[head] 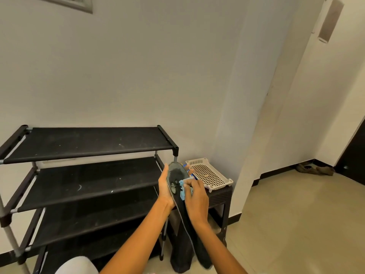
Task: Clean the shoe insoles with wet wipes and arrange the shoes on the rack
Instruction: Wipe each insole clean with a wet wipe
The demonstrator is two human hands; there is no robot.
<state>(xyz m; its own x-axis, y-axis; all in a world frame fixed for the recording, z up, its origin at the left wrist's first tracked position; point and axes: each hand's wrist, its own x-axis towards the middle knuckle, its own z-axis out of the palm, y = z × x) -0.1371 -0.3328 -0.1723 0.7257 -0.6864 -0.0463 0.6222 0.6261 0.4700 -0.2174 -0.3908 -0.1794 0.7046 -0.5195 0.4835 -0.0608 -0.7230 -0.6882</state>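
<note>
A dark, worn insole (174, 177) is held up in front of me, its toe end pointing away. My left hand (165, 189) cradles it from the left and underneath, fingers curled round its edge. Against the insole's right side my right hand (195, 196) presses a crumpled light-blue wet wipe (183, 189), fingers bent over it. The black shoe rack (88, 175) stands to the left against the wall, and all its visible shelves are bare. No shoe shows on the rack.
A white perforated plastic tray (210, 176) sits on a dark stool (221, 200) right of the rack, a blue-and-white item partly hidden behind the insole. A pair of brown shoes (316, 169) lies by the far wall. A white rounded object (77, 265) is at bottom left.
</note>
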